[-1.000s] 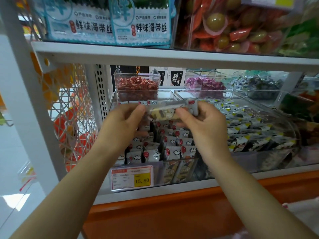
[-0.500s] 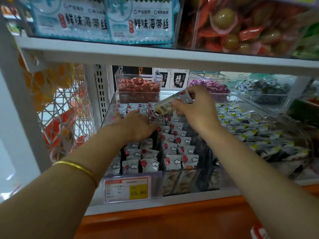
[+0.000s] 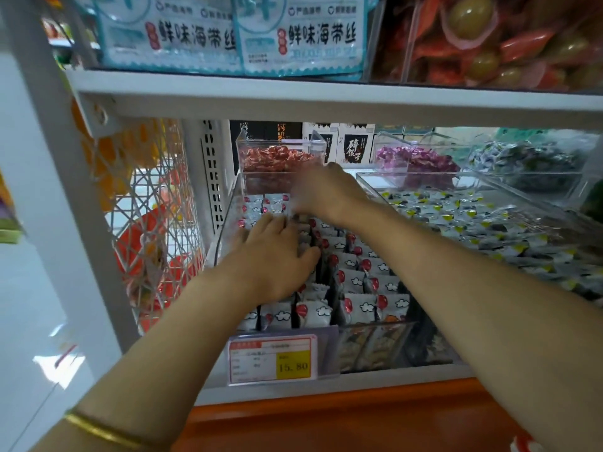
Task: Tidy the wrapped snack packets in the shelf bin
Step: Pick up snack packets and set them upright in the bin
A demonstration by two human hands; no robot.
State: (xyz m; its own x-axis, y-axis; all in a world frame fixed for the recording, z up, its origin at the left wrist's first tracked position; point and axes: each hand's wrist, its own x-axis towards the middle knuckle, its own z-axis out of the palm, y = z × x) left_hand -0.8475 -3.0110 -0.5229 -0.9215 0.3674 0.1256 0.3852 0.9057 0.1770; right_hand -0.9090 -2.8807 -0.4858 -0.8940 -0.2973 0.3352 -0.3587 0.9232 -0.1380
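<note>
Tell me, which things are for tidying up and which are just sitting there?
For the job: white snack packets, their clear bin, left hand resting on them, right hand at the back.
Just sitting: red sweets tub, purple sweets, yellow-cornered packets, price tag, seaweed bags above.

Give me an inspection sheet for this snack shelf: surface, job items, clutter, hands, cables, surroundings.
Surface: white metal shelf, carrying clear bins.
Job's things: white wrapped snack packets with red dot and cloud print, standing in rows inside the clear plastic shelf bin.
Clutter: red-framed price tag with yellow 15.80 panel on the bin front; neighbouring clear bin of yellow-marked packets to the right.
Hands: left hand rests flat on the packets, fingers spread; right hand at the bin's back, blurred, grip unclear.
Cables: nothing seen.
Surroundings: white wire basket on the left; blue-and-white seaweed pouches on the shelf above; clear tub of red sweets behind.
</note>
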